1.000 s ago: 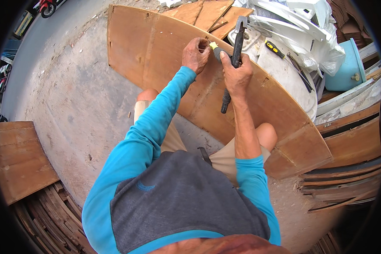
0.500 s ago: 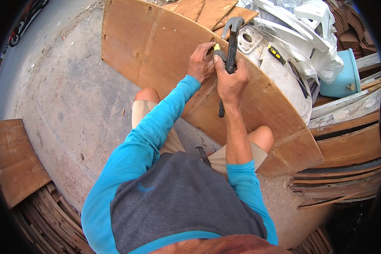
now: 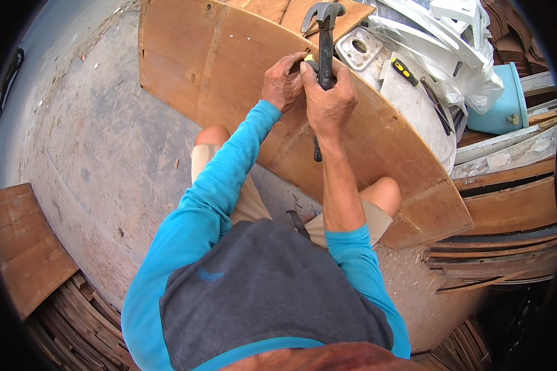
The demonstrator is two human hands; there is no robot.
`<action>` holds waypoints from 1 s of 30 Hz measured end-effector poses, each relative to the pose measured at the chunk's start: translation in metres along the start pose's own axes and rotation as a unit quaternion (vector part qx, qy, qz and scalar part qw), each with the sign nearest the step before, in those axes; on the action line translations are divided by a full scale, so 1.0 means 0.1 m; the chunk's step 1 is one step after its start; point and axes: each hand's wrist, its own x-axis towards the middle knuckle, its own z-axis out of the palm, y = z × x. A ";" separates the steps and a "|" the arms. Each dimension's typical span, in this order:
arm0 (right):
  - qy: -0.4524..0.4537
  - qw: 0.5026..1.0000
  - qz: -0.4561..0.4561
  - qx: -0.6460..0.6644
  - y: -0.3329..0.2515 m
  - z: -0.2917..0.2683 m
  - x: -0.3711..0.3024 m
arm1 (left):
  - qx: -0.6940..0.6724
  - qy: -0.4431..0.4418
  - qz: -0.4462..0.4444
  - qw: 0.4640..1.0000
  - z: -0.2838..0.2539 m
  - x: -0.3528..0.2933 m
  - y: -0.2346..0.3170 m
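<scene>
My right hand (image 3: 329,105) is closed round a claw hammer (image 3: 326,55), its dark head up and its handle end poking out below the wrist. Close beside it, my left hand (image 3: 283,81) has its fingers curled round a small yellow-and-dark handled tool (image 3: 309,58); its lower part is hidden, so its exact kind is unclear. My right thumb reaches the same tool. Both hands are over a large brown wooden panel (image 3: 241,80), which leans across in front of my knees near its far edge.
Beyond the panel, a white surface (image 3: 408,117) carries a yellow-and-black screwdriver (image 3: 405,72) and pliers-like dark tool (image 3: 436,106). White plastic parts in clear wrap (image 3: 439,37) and a blue bucket (image 3: 501,102) stand right. Wood strips (image 3: 74,321) are stacked lower left.
The hammer is slightly higher and further left, its head tilted a little more upright. Both hands have shifted slightly up and left, with the whole view moving a little too. The grips are unchanged.
</scene>
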 end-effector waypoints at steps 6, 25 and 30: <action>-0.003 0.996 0.083 0.045 0.61 -0.28 -0.13 | 0.106 0.030 0.021 0.994 0.03 0.06 -0.22; -0.050 0.955 0.179 0.232 0.73 -0.39 -0.10 | 0.251 0.018 0.076 0.965 0.23 0.33 -0.24; -0.002 0.973 0.137 0.184 0.49 -0.47 -0.05 | 0.273 0.038 0.072 0.958 0.29 0.33 -0.31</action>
